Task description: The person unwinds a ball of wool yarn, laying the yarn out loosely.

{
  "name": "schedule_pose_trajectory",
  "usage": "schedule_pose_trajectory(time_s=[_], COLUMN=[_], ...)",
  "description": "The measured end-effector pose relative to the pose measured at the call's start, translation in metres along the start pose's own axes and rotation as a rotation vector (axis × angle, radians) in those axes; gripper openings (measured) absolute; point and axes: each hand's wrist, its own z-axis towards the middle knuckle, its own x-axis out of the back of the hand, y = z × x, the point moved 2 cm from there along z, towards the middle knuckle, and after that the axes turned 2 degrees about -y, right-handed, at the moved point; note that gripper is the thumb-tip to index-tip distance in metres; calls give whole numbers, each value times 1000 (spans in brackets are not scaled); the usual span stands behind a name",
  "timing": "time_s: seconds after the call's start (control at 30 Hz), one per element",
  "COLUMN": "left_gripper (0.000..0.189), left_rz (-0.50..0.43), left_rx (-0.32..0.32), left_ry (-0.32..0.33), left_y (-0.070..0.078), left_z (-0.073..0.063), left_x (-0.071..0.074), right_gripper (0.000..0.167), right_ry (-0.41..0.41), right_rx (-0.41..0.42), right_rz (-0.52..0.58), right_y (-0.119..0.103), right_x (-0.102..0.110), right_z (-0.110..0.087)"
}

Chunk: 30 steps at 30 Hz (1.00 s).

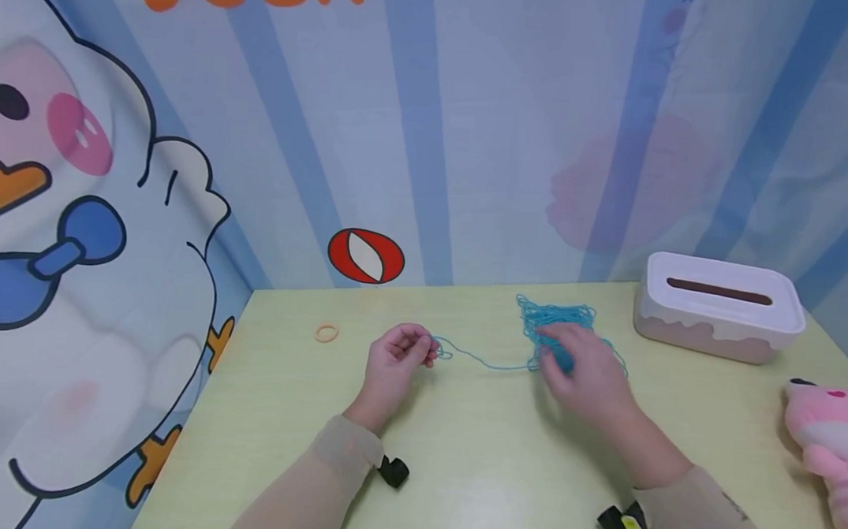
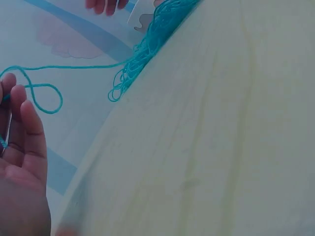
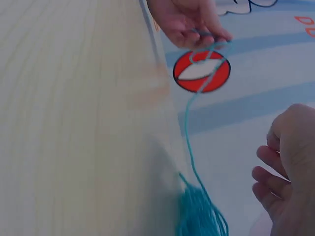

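Note:
A tangled bundle of blue yarn lies on the table, partly hidden behind my right hand. From it a single strand runs left to my left hand, which pinches it between thumb and fingers. A small loop of the strand sticks out past those fingertips, seen as a loose curl in the left wrist view. My right hand hovers over the bundle with loosely bent fingers; in the right wrist view the yarn shows apart from them.
An orange ring lies on the table left of my hands. A white and pinkish tissue box stands at the back right, and a pink plush toy lies at the right edge. A printed cloth hangs behind the table.

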Motion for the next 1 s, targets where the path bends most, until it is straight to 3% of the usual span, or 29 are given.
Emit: schedule_pose_trajectory(time_s=[0.17,0.27,0.43,0.6,1.0], left_gripper=[6,9,13,11,12], left_rz=[-1,11,12,27,52], left_rx=[-21,-38,-41,-20,17], left_ry=[-31,-46,-49,-16,22], left_y=[-3,-3,-1,0,-4], left_z=[0,0,2,4,4], left_x=[-2,-3,-6,-5,1], right_gripper=[54,53,29,23,18], right_ry=[-323,-387,-261,-121,8], right_rx=[-59,-123,-150,-145,-110], right_rz=[99,114,126,126,127], right_y=[-33,-41,-42,-39,-30], right_x=[-50,-67,-69,-51,-18], right_z=[19,27,31,31,25])
